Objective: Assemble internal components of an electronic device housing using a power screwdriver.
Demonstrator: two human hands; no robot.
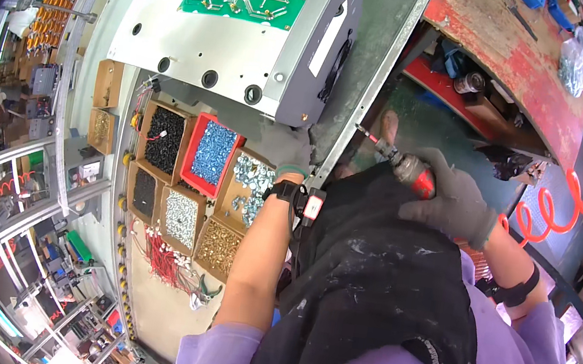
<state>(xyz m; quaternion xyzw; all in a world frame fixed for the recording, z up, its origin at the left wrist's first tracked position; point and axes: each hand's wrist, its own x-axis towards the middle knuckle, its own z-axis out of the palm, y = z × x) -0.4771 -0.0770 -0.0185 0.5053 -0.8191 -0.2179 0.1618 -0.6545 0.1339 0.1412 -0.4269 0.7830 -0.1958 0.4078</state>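
In my gloved right hand (pixel 451 198) is a pneumatic screwdriver (pixel 412 173) with a red and metal body; its bit points up and to the left, in front of my apron. My gloved left hand (pixel 286 147) is at the lower edge of a large metal housing (pixel 199 42), just under its dark grey front panel (pixel 322 45). The fingers there are mostly hidden, and whether they touch the panel or hold a small part does not show. A green circuit board (pixel 246 4) lies on the housing's white face.
Left of my left wrist sit a red bin of blue screws (pixel 213 152) and cardboard boxes of black screws (pixel 166 138), silver parts (pixel 250 184) and brass screws (pixel 219 246). Red wires (pixel 165 257) lie below. A red coiled hose (pixel 552 207) hangs right, near a worn red table (pixel 503 55).
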